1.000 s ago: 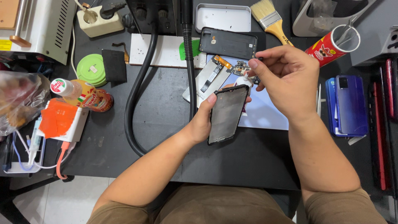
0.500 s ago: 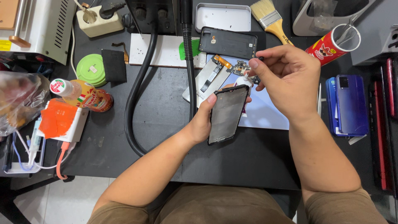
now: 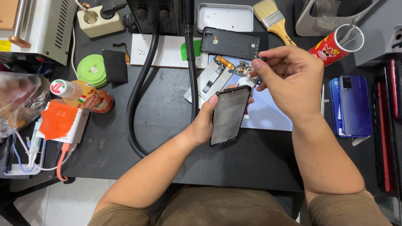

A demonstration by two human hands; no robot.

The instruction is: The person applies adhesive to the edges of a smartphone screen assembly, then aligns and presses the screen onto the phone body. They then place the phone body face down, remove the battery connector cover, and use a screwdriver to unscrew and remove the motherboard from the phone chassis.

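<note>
Firmly held phone frame [image 3: 228, 115] (left hand [image 3: 205, 121])

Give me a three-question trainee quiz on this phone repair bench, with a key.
1. True or false: the left hand holds the black phone frame above the table.
2. Which lies nearest the right hand? A) green tape roll B) paintbrush C) orange-topped white box
3. Fill in: the blue phone lies to the person's ____ of the right hand.

Key: 1 true; 2 B; 3 right.
</note>
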